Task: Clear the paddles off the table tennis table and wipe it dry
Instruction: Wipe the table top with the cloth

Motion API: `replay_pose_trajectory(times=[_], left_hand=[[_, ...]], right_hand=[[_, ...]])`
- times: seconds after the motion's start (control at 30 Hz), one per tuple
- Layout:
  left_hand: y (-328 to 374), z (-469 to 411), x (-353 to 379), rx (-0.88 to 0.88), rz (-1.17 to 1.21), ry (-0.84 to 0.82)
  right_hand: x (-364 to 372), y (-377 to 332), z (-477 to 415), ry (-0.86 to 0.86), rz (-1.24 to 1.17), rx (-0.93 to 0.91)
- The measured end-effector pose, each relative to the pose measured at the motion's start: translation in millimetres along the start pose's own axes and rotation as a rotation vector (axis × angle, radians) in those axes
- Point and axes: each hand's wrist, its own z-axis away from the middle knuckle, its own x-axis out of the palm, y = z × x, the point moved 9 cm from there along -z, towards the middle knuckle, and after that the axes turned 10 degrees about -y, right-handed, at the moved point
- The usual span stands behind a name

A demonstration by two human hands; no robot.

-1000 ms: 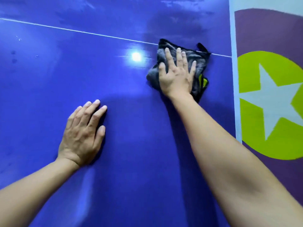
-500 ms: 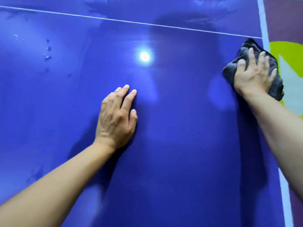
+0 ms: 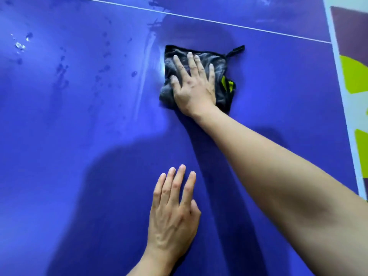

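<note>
Patterned floor [image 3: 350,24] at far right, dark purple ground, lime-green shapes [image 3: 355,76], pale whitish patch [image 3: 358,112] between them

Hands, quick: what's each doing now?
Left hand: open, resting on the glossy blue table.
Right hand: open, pressing the dark grey microfibre cloth.

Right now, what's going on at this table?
A person is wiping the blue table tennis table dry. The right hand presses flat, fingers spread, on a dark grey cloth just below the white line. The left hand rests flat on the bare surface nearer the person. Water droplets lie to the left of the cloth, so that part is not dry yet. No paddles are in view.
</note>
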Motion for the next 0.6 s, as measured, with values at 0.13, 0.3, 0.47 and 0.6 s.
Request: replay_pose_trajectory(times=[0.13, 0.3, 0.47, 0.6], left_hand=[[15, 6, 17, 0.011, 0.008, -0.06], [14, 8, 20, -0.003, -0.018, -0.043], [15, 7, 21, -0.047, -0.037, -0.028], [16, 7, 21, -0.064, -0.054, -0.034]], right_hand=[[10, -49, 14, -0.027, -0.002, -0.159], [7, -34, 20, -0.085, -0.025, -0.188], [-9, 108, 46, -0.005, -0.071, 0.013], [-29, 263, 85, 0.062, -0.086, 0.239]])
